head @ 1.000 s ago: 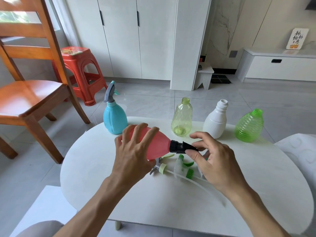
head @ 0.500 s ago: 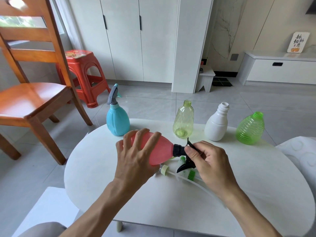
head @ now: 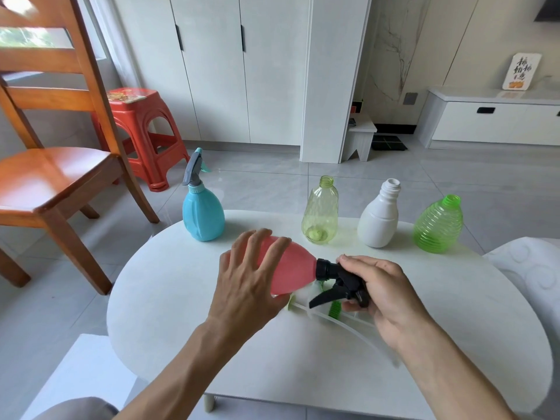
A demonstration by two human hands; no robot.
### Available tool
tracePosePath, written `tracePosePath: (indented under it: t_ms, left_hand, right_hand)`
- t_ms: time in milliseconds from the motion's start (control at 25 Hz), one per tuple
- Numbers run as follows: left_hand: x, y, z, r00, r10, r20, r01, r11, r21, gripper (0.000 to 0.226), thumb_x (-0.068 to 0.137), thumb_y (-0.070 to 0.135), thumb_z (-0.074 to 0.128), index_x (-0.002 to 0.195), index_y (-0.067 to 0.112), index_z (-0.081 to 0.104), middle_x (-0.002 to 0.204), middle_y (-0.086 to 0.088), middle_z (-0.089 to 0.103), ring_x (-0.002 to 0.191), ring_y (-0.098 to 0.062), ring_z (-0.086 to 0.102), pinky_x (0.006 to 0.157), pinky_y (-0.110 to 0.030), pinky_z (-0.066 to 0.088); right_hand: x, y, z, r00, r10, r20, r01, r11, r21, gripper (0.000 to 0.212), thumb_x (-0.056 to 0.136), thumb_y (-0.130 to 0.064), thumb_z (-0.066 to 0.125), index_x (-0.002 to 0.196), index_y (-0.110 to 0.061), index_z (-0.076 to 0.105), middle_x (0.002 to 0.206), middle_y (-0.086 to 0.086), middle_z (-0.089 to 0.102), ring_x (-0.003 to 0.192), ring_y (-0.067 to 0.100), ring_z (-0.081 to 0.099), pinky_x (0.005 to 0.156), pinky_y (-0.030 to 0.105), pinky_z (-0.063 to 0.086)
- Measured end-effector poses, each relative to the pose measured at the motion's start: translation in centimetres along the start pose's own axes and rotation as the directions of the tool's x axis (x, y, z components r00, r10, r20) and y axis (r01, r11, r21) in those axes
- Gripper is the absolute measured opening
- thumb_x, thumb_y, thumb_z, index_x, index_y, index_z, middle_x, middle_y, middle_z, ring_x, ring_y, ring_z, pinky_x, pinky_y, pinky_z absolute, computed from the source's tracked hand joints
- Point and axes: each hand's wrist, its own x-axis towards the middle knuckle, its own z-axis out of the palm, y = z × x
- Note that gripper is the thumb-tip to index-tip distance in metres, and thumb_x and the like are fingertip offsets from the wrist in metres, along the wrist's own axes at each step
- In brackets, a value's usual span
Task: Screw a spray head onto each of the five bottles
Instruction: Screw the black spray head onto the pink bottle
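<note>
Holding: I see the red bottle [head: 291, 269] lying sideways above the white table [head: 169, 298], its neck pointing right.
Black spray head [head: 338, 280]: seated on the red bottle's neck, trigger hanging down.
Left hand [head: 250, 286]: draped over the red bottle's body, fingers spread and curved round it.
Right hand [head: 383, 294]: fingers curled round the black spray head, gripping it.
Loose spray heads [head: 333, 309]: lying on the table under the hands; mostly hidden, so I can't count them.
Blue bottle [head: 203, 216]: upright at far left, grey spray head already on.
Pale green bottle [head: 320, 212], white bottle [head: 378, 219], ribbed green bottle [head: 438, 225]: upright in a row along the far edge, necks bare.
Beyond: wooden chair [head: 51, 177], red stool [head: 142, 125].
</note>
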Motion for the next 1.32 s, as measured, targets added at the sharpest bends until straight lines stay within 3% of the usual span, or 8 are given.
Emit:
tracePosePath:
  t_ms: [120, 240, 360, 480, 640, 840, 1080, 1320]
  left_hand:
    - [0.9, 0.2, -0.9, 0.982, -0.138, 0.132, 0.180, 0.899, -0.400, 0.083, 0.056, 0.048, 0.087, 0.129, 0.040, 0.047, 0.122, 0.013, 0.059, 0.105, -0.015, 0.060, 0.077, -0.031, 0.057]
    - [1.6, -0.1, -1.8, 0.869, -0.076, 0.490, 0.460, 0.490, -0.740, 0.068, 0.057, 0.049, 0.082, 0.121, 0.042, 0.058, 0.106, 0.011, 0.069, 0.093, -0.014, 0.069, 0.070, -0.026, 0.059]
    - [1.4, 0.0, -2.2, 0.656, 0.294, 0.696, 0.651, 0.246, -0.718, 0.069, 0.067, 0.042, 0.076, 0.127, 0.013, 0.060, 0.109, -0.011, 0.070, 0.095, -0.028, 0.069, 0.075, -0.031, 0.056]
    - [0.9, -0.2, -2.4, 0.541, 0.398, 0.741, 0.757, 0.153, -0.635, 0.082, 0.066, 0.042, 0.079, 0.131, -0.001, 0.053, 0.113, -0.018, 0.064, 0.097, -0.030, 0.064, 0.080, -0.031, 0.056]
    - [1.0, -0.3, -3.1, 0.601, 0.357, 0.715, 0.718, 0.151, -0.680, 0.066, 0.071, 0.033, 0.072, 0.131, 0.012, 0.056, 0.115, -0.010, 0.067, 0.101, -0.025, 0.066, 0.083, -0.033, 0.056]
    - [-1.0, 3.3, -1.5, 0.908, -0.142, 0.394, 0.386, 0.651, -0.653, 0.087, 0.048, 0.054, 0.092, 0.123, 0.051, 0.047, 0.107, 0.017, 0.064, 0.091, -0.007, 0.066, 0.064, -0.025, 0.060]
    - [-0.4, 2.7, -1.0, 0.853, -0.125, 0.507, 0.484, 0.552, -0.679, 0.081, 0.049, 0.045, 0.090, 0.120, 0.048, 0.051, 0.106, 0.011, 0.067, 0.092, -0.010, 0.068, 0.070, -0.034, 0.063]
    - [-0.7, 3.3, -0.5, 0.902, -0.167, 0.399, 0.418, 0.571, -0.706, 0.081, 0.050, 0.042, 0.091, 0.120, 0.047, 0.051, 0.102, 0.014, 0.067, 0.089, -0.008, 0.068, 0.065, -0.023, 0.060]
  right_hand:
    - [0.5, -0.9, -1.2, 0.993, -0.024, 0.113, -0.002, 0.973, 0.229, 0.026, 0.091, -0.025, 0.061, 0.084, -0.007, 0.079, 0.065, 0.009, 0.066, 0.053, 0.020, 0.059, 0.049, 0.032, 0.055]
    - [0.6, -1.5, -1.5, 0.906, -0.242, 0.348, 0.178, 0.962, 0.207, 0.031, 0.082, -0.013, 0.062, 0.110, -0.011, 0.075, 0.113, 0.011, 0.073, 0.109, 0.026, 0.064, 0.091, 0.037, 0.052]
    - [0.1, -0.9, -0.5, 0.769, -0.290, 0.570, 0.118, 0.941, 0.319, 0.042, 0.092, -0.026, 0.063, 0.130, -0.009, 0.063, 0.132, 0.017, 0.065, 0.129, 0.027, 0.056, 0.101, 0.036, 0.047]
    - [-0.3, -0.5, 0.5, 0.743, -0.280, 0.608, 0.034, 0.923, 0.383, 0.042, 0.091, -0.034, 0.067, 0.123, -0.008, 0.066, 0.124, 0.016, 0.069, 0.124, 0.028, 0.059, 0.102, 0.040, 0.046]
    - [-0.4, -0.4, 1.3, 0.755, -0.249, 0.607, 0.040, 0.941, 0.337, 0.041, 0.090, -0.037, 0.067, 0.121, -0.010, 0.066, 0.126, 0.016, 0.068, 0.122, 0.026, 0.060, 0.103, 0.038, 0.046]
    - [0.4, -0.1, 1.0, 0.863, -0.290, 0.414, 0.171, 0.938, 0.302, 0.042, 0.081, -0.042, 0.077, 0.111, -0.015, 0.070, 0.117, 0.012, 0.071, 0.115, 0.022, 0.063, 0.096, 0.033, 0.051]
    - [1.0, 0.2, 1.0, 0.886, -0.241, 0.397, 0.156, 0.959, 0.235, 0.032, 0.084, -0.033, 0.067, 0.109, -0.014, 0.071, 0.107, 0.011, 0.073, 0.107, 0.022, 0.065, 0.098, 0.039, 0.044]
    - [0.1, 0.8, 2.1, 0.896, -0.376, 0.236, 0.330, 0.920, 0.212, 0.032, 0.083, -0.036, 0.069, 0.102, -0.010, 0.071, 0.093, 0.008, 0.073, 0.093, 0.017, 0.066, 0.086, 0.026, 0.053]
